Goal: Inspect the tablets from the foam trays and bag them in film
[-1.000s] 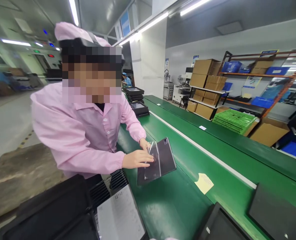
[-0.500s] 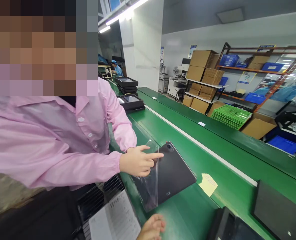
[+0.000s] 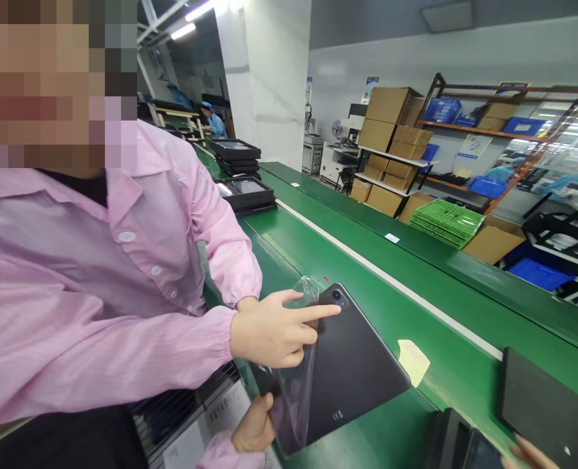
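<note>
A dark grey tablet (image 3: 361, 365) lies back up and tilted above the green bench, with clear plastic film (image 3: 293, 397) partly over its left side. My left hand (image 3: 254, 423) grips the tablet's lower left edge, thumb by the film. Across the tablet reaches a co-worker's hand (image 3: 279, 329), its index finger pointing near the camera lens. At the bottom right, the fingers of my right hand (image 3: 530, 453) are stretched out beside a black flat lid (image 3: 547, 397) and a black tray (image 3: 447, 440); most of this hand is cut off.
The co-worker in a pink smock (image 3: 88, 312) stands close at the left. A torn yellow paper (image 3: 414, 361) lies on the green bench (image 3: 367, 293). Stacked black trays (image 3: 244, 195) stand farther back. Printed sheets (image 3: 225, 413) lie at lower left.
My left hand has moved left and up onto the tablet's edge. My right hand has come into view at bottom right. The tablet and the co-worker's pointing hand have shifted right and nearer.
</note>
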`<move>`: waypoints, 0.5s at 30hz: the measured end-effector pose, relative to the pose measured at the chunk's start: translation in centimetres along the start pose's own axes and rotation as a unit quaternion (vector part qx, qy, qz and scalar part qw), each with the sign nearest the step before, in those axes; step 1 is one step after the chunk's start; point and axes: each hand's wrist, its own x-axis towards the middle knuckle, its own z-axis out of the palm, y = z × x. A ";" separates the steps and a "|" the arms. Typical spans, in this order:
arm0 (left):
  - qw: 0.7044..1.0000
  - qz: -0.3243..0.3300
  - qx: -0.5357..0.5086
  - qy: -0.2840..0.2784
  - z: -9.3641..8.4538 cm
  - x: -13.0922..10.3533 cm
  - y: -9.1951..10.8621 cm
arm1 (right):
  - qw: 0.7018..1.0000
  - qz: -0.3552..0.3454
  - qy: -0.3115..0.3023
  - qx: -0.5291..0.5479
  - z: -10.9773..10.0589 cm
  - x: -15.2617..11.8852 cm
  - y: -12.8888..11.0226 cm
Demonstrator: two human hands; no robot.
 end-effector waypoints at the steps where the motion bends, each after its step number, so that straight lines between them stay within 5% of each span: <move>1: 1.000 0.004 0.008 0.007 -0.2 0.0 0.1 | 1.000 -0.003 0.003 -0.002 -0.5 0.3 -0.5; 5: 0.998 0.030 -0.012 0.057 -1.5 0.5 0.4 | 0.998 -0.057 -0.037 -0.010 -1.5 3.0 -4.3; 10: 0.978 0.044 -0.176 0.104 -1.5 -0.6 -0.5 | 0.993 -0.076 -0.086 -0.013 1.5 8.4 -9.5; 15: 0.844 -0.112 -0.488 0.192 2.6 -4.0 -3.1 | 0.981 -0.024 -0.188 0.046 3.7 10.0 -9.4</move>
